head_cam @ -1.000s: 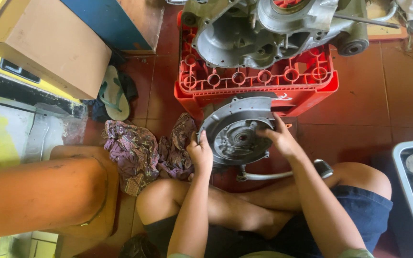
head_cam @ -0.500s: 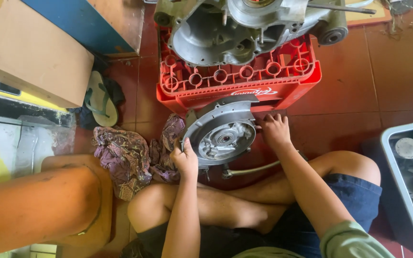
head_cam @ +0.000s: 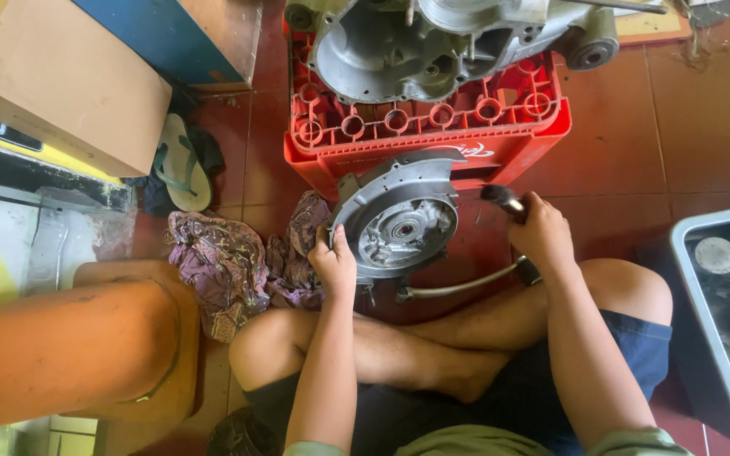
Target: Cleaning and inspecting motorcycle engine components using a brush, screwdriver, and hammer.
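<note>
Round metal engine cover (head_cam: 399, 221) propped upright on the floor against a red crate (head_cam: 433, 135)

Left hand (head_cam: 333, 263) grips its lower rim, fingers clenched; right hand (head_cam: 542, 232) is closed round a dark-handled tool (head_cam: 500, 199); the cover looks heavy, stiff, likely oily; the rim offers the best hold.

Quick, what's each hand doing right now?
Left hand: closed on the edge of the round metal engine cover.
Right hand: closed around a dark-tipped tool.
</note>
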